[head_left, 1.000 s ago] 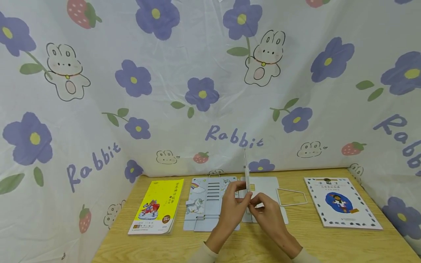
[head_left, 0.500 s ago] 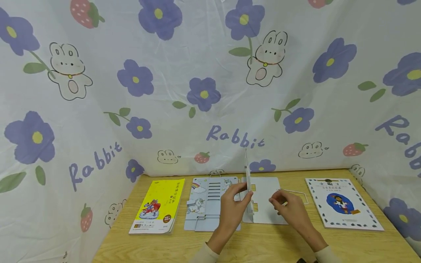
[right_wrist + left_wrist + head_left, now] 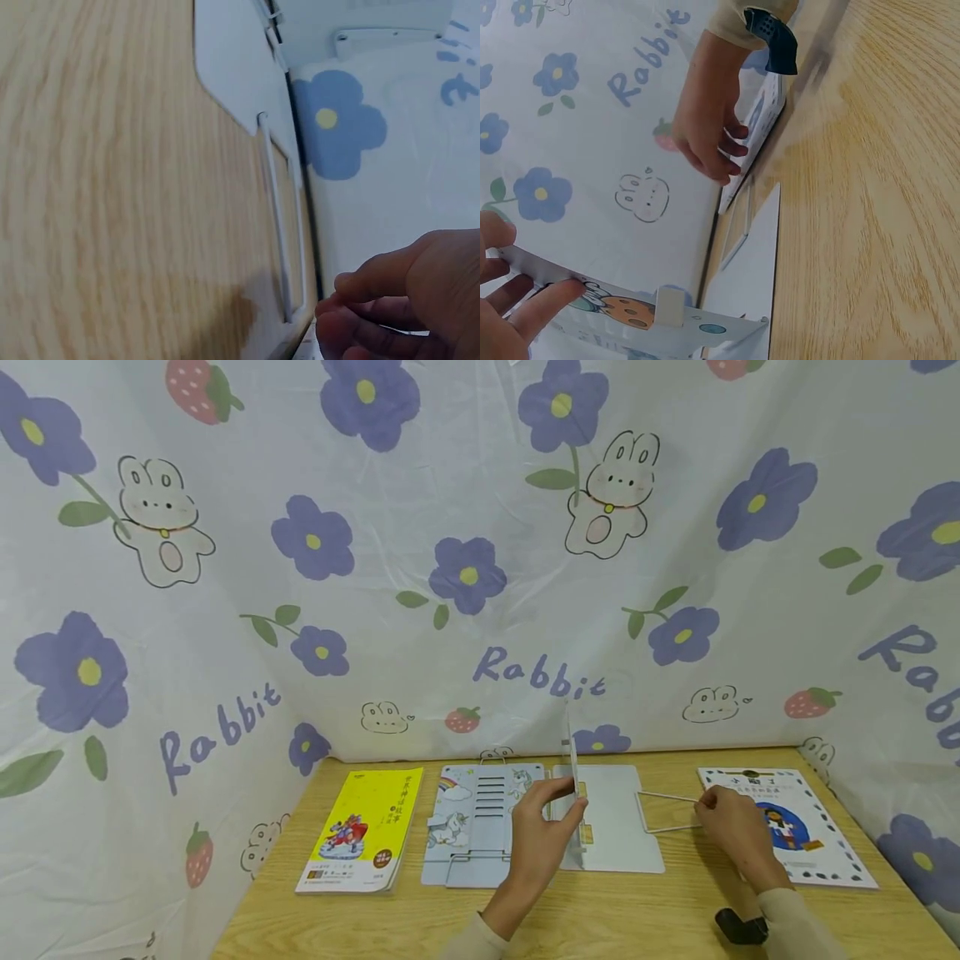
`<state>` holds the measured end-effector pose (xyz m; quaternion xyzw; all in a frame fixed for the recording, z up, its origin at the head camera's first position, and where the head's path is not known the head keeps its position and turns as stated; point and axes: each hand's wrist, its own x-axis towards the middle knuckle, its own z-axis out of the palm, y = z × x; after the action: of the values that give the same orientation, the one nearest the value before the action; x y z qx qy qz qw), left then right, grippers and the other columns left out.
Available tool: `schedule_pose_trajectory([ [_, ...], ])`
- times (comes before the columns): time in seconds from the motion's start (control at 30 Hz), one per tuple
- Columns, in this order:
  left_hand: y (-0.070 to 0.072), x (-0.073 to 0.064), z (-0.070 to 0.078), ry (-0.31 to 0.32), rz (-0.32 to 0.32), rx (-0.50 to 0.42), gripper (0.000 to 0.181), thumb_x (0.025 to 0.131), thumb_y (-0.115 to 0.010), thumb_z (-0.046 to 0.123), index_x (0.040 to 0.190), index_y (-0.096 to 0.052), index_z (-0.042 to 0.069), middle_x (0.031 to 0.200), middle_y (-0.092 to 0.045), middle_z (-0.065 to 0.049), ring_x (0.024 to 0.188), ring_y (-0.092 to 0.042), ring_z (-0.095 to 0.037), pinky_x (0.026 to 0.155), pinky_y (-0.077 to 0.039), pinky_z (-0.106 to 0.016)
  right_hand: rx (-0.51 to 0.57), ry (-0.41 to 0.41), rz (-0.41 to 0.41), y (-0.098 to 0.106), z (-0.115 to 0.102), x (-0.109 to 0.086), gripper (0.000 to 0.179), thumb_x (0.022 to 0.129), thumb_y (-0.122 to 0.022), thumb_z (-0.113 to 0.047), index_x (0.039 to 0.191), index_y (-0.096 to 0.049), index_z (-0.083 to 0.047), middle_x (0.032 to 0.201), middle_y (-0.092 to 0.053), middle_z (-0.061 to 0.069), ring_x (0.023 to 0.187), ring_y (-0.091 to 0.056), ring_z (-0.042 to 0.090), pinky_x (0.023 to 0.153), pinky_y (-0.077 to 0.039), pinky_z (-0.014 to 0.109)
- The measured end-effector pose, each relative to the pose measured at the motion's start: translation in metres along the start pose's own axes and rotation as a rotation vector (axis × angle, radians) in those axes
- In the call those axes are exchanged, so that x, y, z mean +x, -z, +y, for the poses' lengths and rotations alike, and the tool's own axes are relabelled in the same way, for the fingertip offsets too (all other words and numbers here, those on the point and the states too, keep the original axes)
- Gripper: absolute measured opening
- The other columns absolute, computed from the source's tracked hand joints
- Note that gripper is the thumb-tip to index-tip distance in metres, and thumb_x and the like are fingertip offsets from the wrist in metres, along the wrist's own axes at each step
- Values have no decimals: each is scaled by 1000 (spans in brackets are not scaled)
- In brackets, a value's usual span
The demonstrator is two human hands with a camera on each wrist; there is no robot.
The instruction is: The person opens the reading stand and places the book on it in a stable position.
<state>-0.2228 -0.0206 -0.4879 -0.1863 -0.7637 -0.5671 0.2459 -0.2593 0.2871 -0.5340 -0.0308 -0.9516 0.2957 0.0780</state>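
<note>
A white metal book stand lies with its base plate flat on the table and its panel raised upright. My left hand grips the panel's edge between thumb and fingers. In the left wrist view, the panel carries a cartoon print. From the base plate's right side a white wire frame extends over the table. My right hand is at the frame's outer end, fingers loosely bent. In the right wrist view, its fingertips sit beside the wire frame, with no visible grip on it.
A second book stand, printed with unicorns, lies folded to the left. Farther left is a yellow book. A white book lies beyond my right hand. The patterned curtain hangs behind the table.
My right hand has left the upright panel's lower edge and moved right, over the base plate, to the wire frame's outer end. My left hand still holds the panel upright.
</note>
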Motion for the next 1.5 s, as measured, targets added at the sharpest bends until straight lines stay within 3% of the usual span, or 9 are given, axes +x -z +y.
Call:
schedule_pose_trajectory([
  [0.17,-1,-1,1,12,0,2,27,96,-82,17,122,-77,13,115,-77,-8,109,-75,-24,97,-62,-43,-31,-30,-26,-2,5,3,21,100,-60,-14,93,-69,3,72,-65,11,56,-50,20,48,-38,33],
  [0.33,-1,-1,0,25,0,-4,27,96,-82,16,122,-77,14,115,-77,-8,108,-75,-24,96,-63,-40,-68,-71,-57,-4,6,6,31,97,-59,-15,67,-53,-12,57,-41,-1,51,-37,16,47,-28,29],
  [0.53,0,-1,1,20,-3,-10,27,95,-82,15,122,-77,14,115,-77,-8,108,-76,-26,95,-63,-37,-66,-136,-74,-6,8,12,37,93,-58,-15,58,-44,-17,55,-31,-6,52,-31,14,48,-24,29],
  [0.73,-1,0,2,30,-19,-12,27,96,-82,16,122,-77,14,116,-77,-5,109,-75,-26,92,-63,-32,-63,-197,-95,-8,8,16,33,91,-62,-20,62,-47,-14,57,-37,-3,54,-39,18,50,-28,32],
  [0.93,-1,0,1,45,-37,-36,27,96,-81,16,123,-77,13,116,-76,-8,110,-75,-29,80,-64,-23,-70,-218,-104,-6,7,17,31,91,-65,-24,66,-52,-10,59,-43,0,57,-45,20,51,-32,33],
  [1.13,-2,0,0,48,-39,-63,27,96,-81,14,123,-77,12,116,-76,-11,110,-75,-31,74,-64,-22,13,-201,-99,-4,11,16,35,94,-65,-30,68,-60,-8,58,-47,0,55,-46,19,49,-33,31],
  [1.33,-3,0,-1,39,-36,-89,28,95,-82,11,122,-78,13,115,-76,-12,110,-75,-31,71,-64,-22,85,-186,-82,-3,16,16,39,99,-63,-36,88,-74,-1,66,-56,3,61,-49,19,52,-37,32],
  [1.5,-4,-1,-1,11,-13,-75,28,93,-82,8,121,-79,12,113,-77,-8,108,-76,-29,69,-64,-21,141,-179,-39,-2,16,16,44,100,-63,-36,105,-71,7,84,-70,16,68,-58,22,56,-44,32],
])
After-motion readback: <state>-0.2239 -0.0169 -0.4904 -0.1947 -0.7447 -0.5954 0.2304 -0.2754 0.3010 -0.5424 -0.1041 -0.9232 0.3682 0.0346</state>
